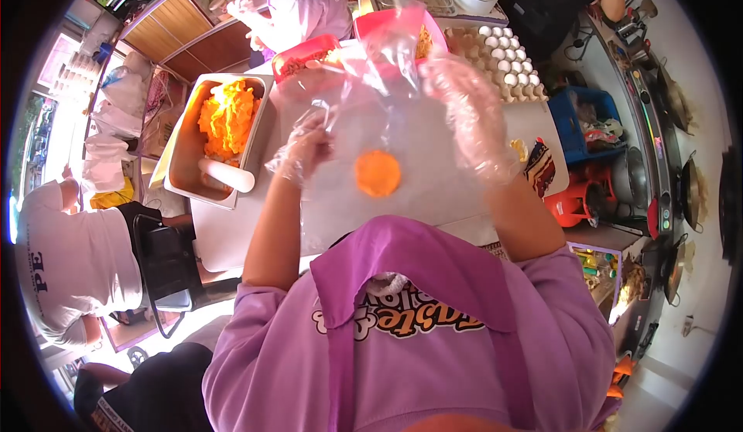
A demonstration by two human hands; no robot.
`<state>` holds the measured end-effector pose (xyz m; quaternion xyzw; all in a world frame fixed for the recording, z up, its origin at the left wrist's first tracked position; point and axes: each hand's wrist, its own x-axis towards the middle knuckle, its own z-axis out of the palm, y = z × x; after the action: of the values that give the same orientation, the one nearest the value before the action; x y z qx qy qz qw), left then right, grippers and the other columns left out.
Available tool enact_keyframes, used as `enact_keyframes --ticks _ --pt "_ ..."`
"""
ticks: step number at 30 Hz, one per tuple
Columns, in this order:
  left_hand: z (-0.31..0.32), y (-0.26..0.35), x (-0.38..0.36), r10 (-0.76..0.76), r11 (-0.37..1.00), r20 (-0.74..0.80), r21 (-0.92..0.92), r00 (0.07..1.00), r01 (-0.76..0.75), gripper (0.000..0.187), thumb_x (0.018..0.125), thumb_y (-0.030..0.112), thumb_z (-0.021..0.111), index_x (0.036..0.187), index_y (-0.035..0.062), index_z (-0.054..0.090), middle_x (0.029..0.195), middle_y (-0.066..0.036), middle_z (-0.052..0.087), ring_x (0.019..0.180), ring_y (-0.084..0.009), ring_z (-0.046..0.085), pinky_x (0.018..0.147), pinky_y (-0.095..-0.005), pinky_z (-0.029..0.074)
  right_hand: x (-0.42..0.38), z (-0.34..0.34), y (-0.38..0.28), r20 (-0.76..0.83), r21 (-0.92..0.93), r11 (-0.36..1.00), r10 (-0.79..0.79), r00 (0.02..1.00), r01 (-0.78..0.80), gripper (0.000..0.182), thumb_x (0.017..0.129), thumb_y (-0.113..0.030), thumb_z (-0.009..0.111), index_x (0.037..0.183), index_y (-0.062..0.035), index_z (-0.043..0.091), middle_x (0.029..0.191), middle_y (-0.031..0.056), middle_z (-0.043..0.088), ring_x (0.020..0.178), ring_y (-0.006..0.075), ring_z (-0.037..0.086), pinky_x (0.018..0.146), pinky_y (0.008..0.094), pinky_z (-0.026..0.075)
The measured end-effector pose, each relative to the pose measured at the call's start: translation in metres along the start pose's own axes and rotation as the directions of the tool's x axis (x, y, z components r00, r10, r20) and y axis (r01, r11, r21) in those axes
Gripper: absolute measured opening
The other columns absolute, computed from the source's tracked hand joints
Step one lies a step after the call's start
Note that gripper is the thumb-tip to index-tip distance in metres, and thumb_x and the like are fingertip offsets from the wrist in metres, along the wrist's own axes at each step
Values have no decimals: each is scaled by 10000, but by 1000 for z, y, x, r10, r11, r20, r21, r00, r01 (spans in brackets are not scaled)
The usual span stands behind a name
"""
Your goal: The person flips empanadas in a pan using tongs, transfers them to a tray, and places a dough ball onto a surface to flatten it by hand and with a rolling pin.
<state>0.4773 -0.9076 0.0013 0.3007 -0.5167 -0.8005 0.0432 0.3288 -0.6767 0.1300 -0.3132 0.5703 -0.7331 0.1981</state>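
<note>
Both of my hands wear clear plastic gloves. My left hand (308, 147) is closed at the left side of a clear plastic sheet (387, 115), pinching its edge. At the sheet's upper right is my right hand (467, 115), blurred by motion, so its fingers cannot be made out. A flat round orange disc (378, 173) lies between my hands, seen in the middle of the white work surface (220, 235). Over to the left, a metal tray (179, 150) holds an orange mass (228, 119) and a white-handled tool (227, 175).
Two red containers of food (306, 57) (429, 26) stand beyond my hands. Egg cartons (507, 61) with white eggs are at the back right, above a blue crate (576, 119). A co-worker (306, 6) is across the table; other people are at the left and back right.
</note>
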Motion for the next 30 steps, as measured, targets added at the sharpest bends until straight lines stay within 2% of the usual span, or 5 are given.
enact_keyframes --ticks 10,19,24,26,30 --pt "-117 -82 45 11 919 -354 372 935 130 358 801 276 611 1110 99 577 772 -37 594 525 -134 534 462 -268 442 13 -118 232 -475 -179 971 56 878 -158 587 780 39 534 1348 -27 398 1176 80 559 859 141 557 785 272 487" --pt "-117 -110 -14 -194 969 -440 -228 877 100 611 849 611 537 1169 91 504 1095 -46 578 993 -161 528 687 -349 482 68 -109 200 -339 -106 779 556 759 -618 805 720 4 577 1446 -165 274 1084 62 485 672 105 474 567 247 422" --pt "-138 -166 -34 -230 938 -343 -328 911 113 413 916 461 534 1087 85 538 1040 -40 582 917 -167 538 672 -348 491 104 -120 204 -133 -239 797 540 831 -555 773 737 -48 684 1417 -178 338 1013 56 559 702 101 516 526 247 400" --pt "-165 -198 -19 -220 693 -36 -709 975 130 208 943 280 540 1031 92 550 951 -45 577 790 -163 548 632 -302 486 112 -117 200 -104 -53 883 459 882 -466 733 775 26 620 1415 -158 313 939 69 617 677 144 581 561 265 467" --pt "-109 -154 -41 -198 816 -442 -568 875 -103 163 948 216 539 1011 68 513 758 -30 523 619 -112 536 480 -217 484 107 -108 174 -46 19 996 82 996 -82 552 799 53 633 1299 -105 463 937 103 634 779 171 633 664 300 530"
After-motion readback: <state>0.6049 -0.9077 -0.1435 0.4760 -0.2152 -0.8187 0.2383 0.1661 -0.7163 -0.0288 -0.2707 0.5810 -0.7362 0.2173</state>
